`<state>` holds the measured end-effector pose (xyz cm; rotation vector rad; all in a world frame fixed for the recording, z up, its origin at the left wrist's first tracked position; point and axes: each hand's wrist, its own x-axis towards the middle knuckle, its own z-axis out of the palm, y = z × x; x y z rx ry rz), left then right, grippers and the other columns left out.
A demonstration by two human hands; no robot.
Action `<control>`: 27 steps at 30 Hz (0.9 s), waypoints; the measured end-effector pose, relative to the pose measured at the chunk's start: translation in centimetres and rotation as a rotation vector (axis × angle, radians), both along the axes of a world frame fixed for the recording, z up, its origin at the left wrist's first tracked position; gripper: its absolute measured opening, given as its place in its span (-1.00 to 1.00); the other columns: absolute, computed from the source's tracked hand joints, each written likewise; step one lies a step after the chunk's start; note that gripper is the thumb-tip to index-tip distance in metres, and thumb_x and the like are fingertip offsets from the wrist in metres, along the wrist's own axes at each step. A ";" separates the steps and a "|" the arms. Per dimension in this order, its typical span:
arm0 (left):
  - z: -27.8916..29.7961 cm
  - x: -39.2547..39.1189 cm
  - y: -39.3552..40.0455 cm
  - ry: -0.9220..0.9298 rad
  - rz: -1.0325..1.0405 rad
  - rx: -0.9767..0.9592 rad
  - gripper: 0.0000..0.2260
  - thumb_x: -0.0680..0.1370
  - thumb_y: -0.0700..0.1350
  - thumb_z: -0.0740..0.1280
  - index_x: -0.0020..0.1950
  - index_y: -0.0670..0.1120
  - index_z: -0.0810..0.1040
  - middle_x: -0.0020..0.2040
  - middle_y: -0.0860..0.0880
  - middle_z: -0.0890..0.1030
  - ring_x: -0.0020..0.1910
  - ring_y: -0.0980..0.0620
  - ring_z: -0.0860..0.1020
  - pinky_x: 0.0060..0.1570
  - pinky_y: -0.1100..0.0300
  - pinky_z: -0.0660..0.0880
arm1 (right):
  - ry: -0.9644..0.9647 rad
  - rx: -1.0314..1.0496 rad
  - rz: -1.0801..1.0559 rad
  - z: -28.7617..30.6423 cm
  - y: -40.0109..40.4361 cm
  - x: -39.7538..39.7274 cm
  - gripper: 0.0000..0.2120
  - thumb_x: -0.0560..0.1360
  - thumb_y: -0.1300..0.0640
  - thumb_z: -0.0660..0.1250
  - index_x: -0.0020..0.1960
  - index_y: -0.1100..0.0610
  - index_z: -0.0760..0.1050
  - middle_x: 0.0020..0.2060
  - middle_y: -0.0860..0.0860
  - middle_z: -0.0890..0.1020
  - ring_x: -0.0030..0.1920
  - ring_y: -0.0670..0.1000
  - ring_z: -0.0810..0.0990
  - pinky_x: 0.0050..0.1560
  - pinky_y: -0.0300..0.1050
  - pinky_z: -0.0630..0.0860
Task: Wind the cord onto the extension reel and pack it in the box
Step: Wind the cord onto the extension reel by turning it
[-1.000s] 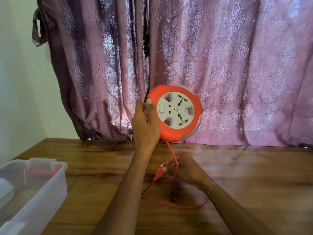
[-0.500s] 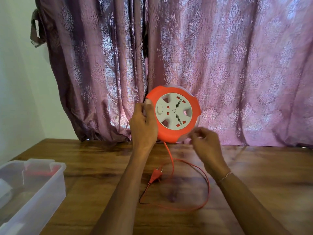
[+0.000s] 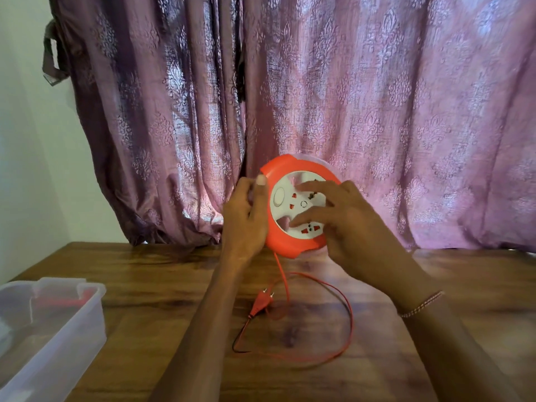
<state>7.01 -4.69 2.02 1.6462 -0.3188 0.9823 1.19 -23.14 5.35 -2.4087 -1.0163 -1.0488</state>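
At the lower left corner of the frame sits the clear plastic box [image 3: 62, 329], open at the top, with something red showing dimly through its far wall; I cannot tell what it is. It rests on the wooden table [image 3: 435, 285] that fills the lower part of the frame.

My two forearms run up from the bottom edge toward the middle. Between them, low in the centre, the orange cord [image 3: 349, 320] lies slack on the table in one wide loop, curving out to the right and back along the near side. Its plug [image 3: 262, 302] rests inside the left part of that loop, pins pointing up and away from me. From the loop the cord rises straight up to the underside of the reel [image 3: 290, 240].

The reel is at mid-frame, held on edge above the table's far side, its white socket face turned toward me and a little to the left. My left hand [image 3: 246, 219] grips its left rim, thumb over the front edge near the top, the other fingers wrapped round behind where I cannot see them. My right hand [image 3: 345, 224] lies spread over the right half of the socket face, fingers [image 3: 307, 219] apart and pressed flat on the white plate, not closed round anything. A thin bracelet [image 3: 422, 304] circles my right wrist.

Behind the reel, a purple patterned curtain [image 3: 377, 111] covers most of the upper frame, with bare pale wall [image 3: 26, 169] at the far left.
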 end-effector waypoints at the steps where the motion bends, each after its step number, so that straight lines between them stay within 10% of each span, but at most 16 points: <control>1: -0.1 0.0 -0.1 0.000 -0.018 0.019 -0.67 0.68 0.19 0.17 -0.22 0.09 0.37 -0.37 0.13 0.44 -0.36 0.17 0.37 -0.30 0.13 0.37 | 0.019 -0.035 -0.027 -0.1 0.0 0.0 -0.45 0.28 0.43 0.20 0.03 -0.06 0.69 0.38 0.01 0.49 0.12 0.09 0.38 0.03 0.07 0.51; 6: -0.3 0.1 -0.6 -0.001 -0.017 0.090 -0.68 0.65 0.28 0.13 -0.18 0.12 0.40 -0.35 0.05 0.50 -0.37 0.13 0.42 -0.26 -0.07 0.45 | 0.039 -0.139 -0.155 0.0 -0.3 0.1 -0.34 0.25 0.45 0.38 0.09 -0.24 0.65 0.38 0.02 0.46 0.18 0.15 0.38 -0.01 -0.05 0.47; 14: -0.4 0.0 -0.7 0.005 -0.012 0.123 -0.64 0.64 0.30 0.12 -0.17 0.09 0.43 -0.34 0.06 0.55 -0.35 0.12 0.49 -0.25 0.00 0.47 | 0.030 -0.073 -0.198 -0.2 0.1 -0.4 -0.47 0.36 0.03 0.07 0.19 -0.30 0.58 0.16 0.14 0.47 0.13 0.19 0.43 0.08 0.04 0.51; 17: -0.3 0.0 -0.8 0.008 -0.010 0.110 -0.67 0.64 0.29 0.12 -0.18 0.14 0.41 -0.33 0.11 0.54 -0.36 0.17 0.47 -0.25 -0.01 0.45 | 0.032 0.007 -0.237 -0.6 0.2 -0.2 -0.44 0.35 0.06 0.31 0.31 -0.32 0.49 0.03 0.09 0.42 0.08 0.16 0.44 0.04 0.06 0.55; 22: 0.0 -0.1 -0.6 -0.001 -0.021 0.072 -0.72 0.65 0.28 0.14 -0.21 0.22 0.41 -0.38 0.10 0.49 -0.39 0.13 0.41 -0.26 -0.11 0.44 | 0.052 0.186 -0.369 -0.7 1.3 -0.3 -0.36 0.32 -0.33 0.31 0.39 -0.24 0.44 -0.11 0.09 0.55 -0.06 0.15 0.59 -0.02 0.05 0.57; 27: -0.2 -0.1 -0.6 0.010 -0.007 0.075 -0.66 0.65 0.29 0.14 -0.20 0.12 0.40 -0.28 -0.12 0.53 -0.39 0.07 0.44 -0.27 -0.16 0.45 | 0.049 0.149 -0.368 -0.5 1.3 -0.3 -0.41 0.41 -0.28 0.39 0.38 -0.08 0.50 -0.13 0.07 0.61 -0.06 0.15 0.57 -0.06 0.05 0.54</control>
